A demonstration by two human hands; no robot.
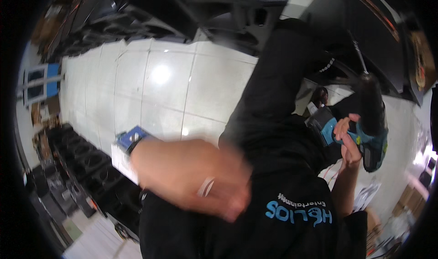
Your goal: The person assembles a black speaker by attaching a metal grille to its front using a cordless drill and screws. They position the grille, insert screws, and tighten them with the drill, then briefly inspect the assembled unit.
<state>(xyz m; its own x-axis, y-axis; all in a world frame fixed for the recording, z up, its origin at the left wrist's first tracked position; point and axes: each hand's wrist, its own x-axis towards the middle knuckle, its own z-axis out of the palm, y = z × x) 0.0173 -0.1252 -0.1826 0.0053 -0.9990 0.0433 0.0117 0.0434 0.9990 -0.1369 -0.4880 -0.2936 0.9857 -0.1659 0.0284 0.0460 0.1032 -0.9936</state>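
My right hand (349,142) is wrapped round the grip of a teal and black cordless drill (368,142) at the right. A long thin metal bit (360,56) points from the drill up toward a large black cabinet (378,35), but whether its tip touches is hard to see. My left hand (214,179) is in front of my black shirt, smeared by motion. A pale ring-like band shows on it; its fingers and anything in them cannot be made out.
Black speaker-like cabinets (91,165) with round openings line the left; more dark cabinets (237,17) stand along the far side. White floor tiles (169,85) lie between. A blue and white box (133,135) is beside my left wrist. Cardboard boxes (410,197) sit at lower right.
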